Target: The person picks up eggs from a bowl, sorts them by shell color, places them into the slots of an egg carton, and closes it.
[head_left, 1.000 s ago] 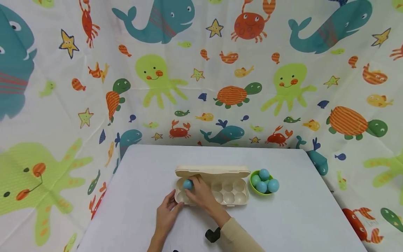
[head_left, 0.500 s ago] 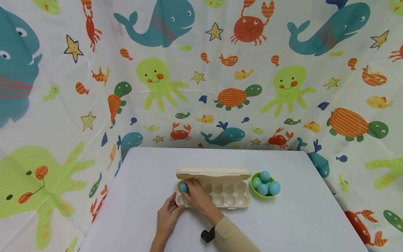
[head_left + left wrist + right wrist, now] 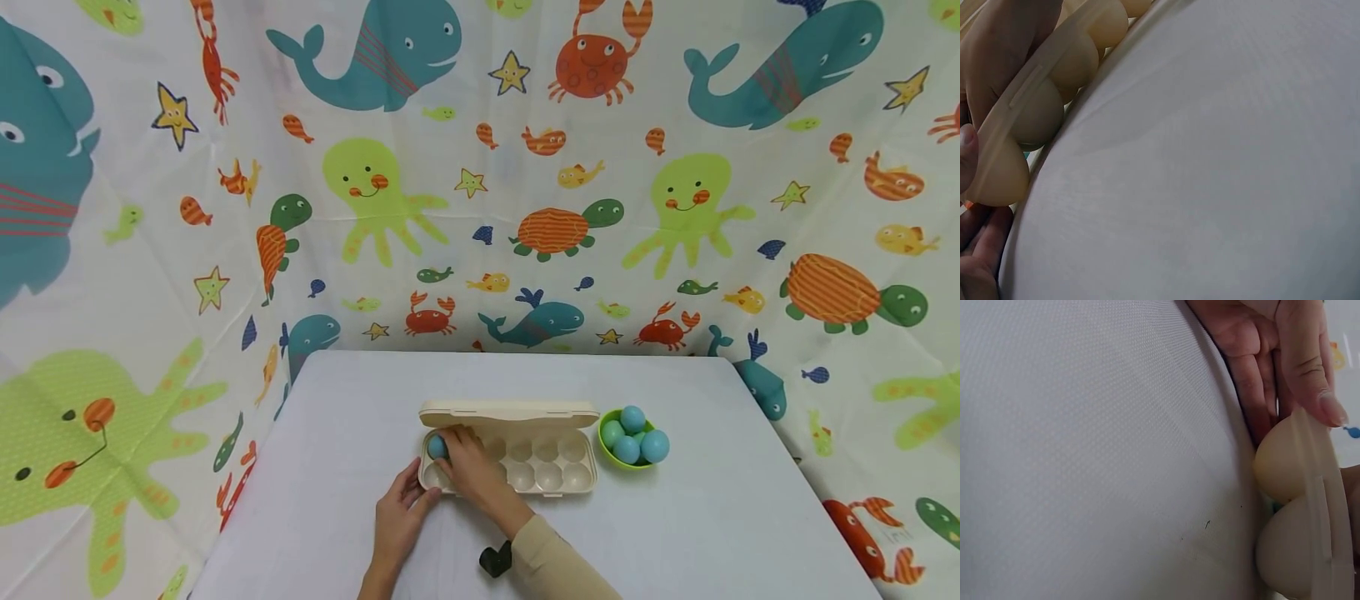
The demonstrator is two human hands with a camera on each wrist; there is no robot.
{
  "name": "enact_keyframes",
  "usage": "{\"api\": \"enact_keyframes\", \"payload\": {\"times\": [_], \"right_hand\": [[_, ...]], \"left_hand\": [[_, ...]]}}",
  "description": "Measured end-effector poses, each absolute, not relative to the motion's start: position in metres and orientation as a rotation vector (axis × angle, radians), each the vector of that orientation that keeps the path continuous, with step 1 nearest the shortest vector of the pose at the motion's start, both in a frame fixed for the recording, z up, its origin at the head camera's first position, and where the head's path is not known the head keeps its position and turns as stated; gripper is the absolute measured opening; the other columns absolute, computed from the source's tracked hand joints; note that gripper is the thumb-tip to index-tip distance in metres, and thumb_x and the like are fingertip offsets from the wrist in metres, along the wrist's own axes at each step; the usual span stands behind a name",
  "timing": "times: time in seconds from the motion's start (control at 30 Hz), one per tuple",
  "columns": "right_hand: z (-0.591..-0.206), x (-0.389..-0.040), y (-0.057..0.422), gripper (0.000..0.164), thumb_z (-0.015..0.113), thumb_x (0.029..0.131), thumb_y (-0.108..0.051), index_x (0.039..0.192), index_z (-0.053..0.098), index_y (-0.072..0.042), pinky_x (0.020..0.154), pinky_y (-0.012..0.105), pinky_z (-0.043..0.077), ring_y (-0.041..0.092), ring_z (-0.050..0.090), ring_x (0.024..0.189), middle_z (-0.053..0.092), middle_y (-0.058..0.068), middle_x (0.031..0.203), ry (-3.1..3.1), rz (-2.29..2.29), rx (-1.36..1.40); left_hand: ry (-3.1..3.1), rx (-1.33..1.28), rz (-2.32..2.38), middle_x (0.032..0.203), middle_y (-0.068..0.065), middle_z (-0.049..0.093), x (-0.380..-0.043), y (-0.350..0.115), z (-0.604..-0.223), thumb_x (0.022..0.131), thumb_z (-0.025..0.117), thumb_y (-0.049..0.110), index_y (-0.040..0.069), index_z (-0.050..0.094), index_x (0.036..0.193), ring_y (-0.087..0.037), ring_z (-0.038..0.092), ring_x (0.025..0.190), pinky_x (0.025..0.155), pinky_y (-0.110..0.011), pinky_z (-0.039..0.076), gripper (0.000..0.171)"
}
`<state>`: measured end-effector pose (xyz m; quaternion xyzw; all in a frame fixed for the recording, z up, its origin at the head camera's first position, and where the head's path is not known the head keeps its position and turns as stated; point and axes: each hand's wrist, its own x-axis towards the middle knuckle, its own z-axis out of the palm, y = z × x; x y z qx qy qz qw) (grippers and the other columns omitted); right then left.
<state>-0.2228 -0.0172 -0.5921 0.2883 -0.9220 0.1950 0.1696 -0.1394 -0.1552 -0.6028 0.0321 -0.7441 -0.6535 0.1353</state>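
A cream egg carton [image 3: 522, 477] lies on the table with its lid [image 3: 510, 411] raised at the back. My right hand [image 3: 474, 468] reaches into it and pinches a blue egg [image 3: 437, 447] at the back left cup. Part of that egg is hidden by the fingers. At the carton's front left corner, my left hand [image 3: 401, 510] grips the rim. In the right wrist view its thumb [image 3: 1316, 387] lies on the rim and the other fingers lie lower against the side. The carton's rounded cup undersides [image 3: 1041, 119] show in the left wrist view.
A green bowl [image 3: 627, 466] with several blue and green eggs [image 3: 655, 446] stands right of the carton. A small black object [image 3: 495, 560] shows by the right sleeve. Behind the white table [image 3: 360, 392] hangs a curtain [image 3: 480, 250] printed with sea animals.
My right hand has moved the blue egg slightly left and down into the back left cup, then stayed there. The left hand keeps its hold on the carton's corner.
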Motion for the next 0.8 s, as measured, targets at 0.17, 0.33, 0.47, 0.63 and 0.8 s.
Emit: {"api": "enact_keyframes", "payload": {"times": [0.17, 0.33, 0.47, 0.63, 0.8], "right_hand": [[-0.588, -0.219, -0.013, 0.044, 0.075, 0.090, -0.026, 0.128, 0.057, -0.010, 0.102, 0.037, 0.053, 0.024, 0.059, 0.115, 0.061, 0.007, 0.123, -2.645, 0.551, 0.797], [-0.583, -0.211, 0.001, 0.046, 0.078, 0.088, -0.022, 0.128, 0.061, -0.009, 0.100, 0.038, 0.054, 0.024, 0.060, 0.115, 0.063, 0.007, 0.122, -2.551, 0.569, 0.816], [-0.578, -0.205, 0.018, 0.042, 0.079, 0.085, -0.014, 0.123, 0.065, -0.009, 0.094, 0.033, 0.056, 0.021, 0.063, 0.107, 0.065, 0.005, 0.115, -2.331, 0.580, 0.894], [-0.563, -0.198, 0.042, 0.035, 0.081, 0.079, -0.004, 0.111, 0.069, -0.003, 0.086, 0.024, 0.058, 0.020, 0.065, 0.096, 0.066, 0.007, 0.106, -2.113, 0.597, 0.952], [-0.544, -0.194, 0.069, 0.012, 0.068, 0.094, -0.005, 0.104, 0.069, 0.001, 0.075, 0.022, 0.058, 0.018, 0.063, 0.086, 0.064, 0.008, 0.097, -2.010, 0.604, 0.880]], "left_hand": [[-2.183, 0.156, -1.882, 0.126, -0.027, 0.066, -0.146, -0.154, -0.620, 0.081, 0.081, 0.002, -0.006, 0.054, 0.137, -0.039, 0.070, 0.108, 0.087, -0.014, 0.058, 0.063], [-2.208, 0.180, -1.868, 0.128, -0.026, 0.065, -0.148, -0.155, -0.626, 0.082, 0.080, 0.003, -0.004, 0.053, 0.139, -0.035, 0.070, 0.111, 0.087, -0.010, 0.056, 0.064], [-2.225, 0.178, -1.870, 0.127, -0.028, 0.065, -0.141, -0.154, -0.604, 0.082, 0.080, 0.003, -0.008, 0.054, 0.137, -0.039, 0.068, 0.111, 0.087, -0.015, 0.058, 0.062], [-2.233, 0.166, -1.836, 0.127, -0.028, 0.065, -0.143, -0.156, -0.610, 0.082, 0.080, 0.004, -0.008, 0.053, 0.138, -0.039, 0.069, 0.110, 0.088, -0.020, 0.060, 0.063], [-2.226, 0.163, -1.822, 0.127, -0.024, 0.066, -0.150, -0.159, -0.631, 0.082, 0.081, 0.009, -0.002, 0.053, 0.140, -0.033, 0.070, 0.110, 0.088, -0.013, 0.057, 0.065]]}}
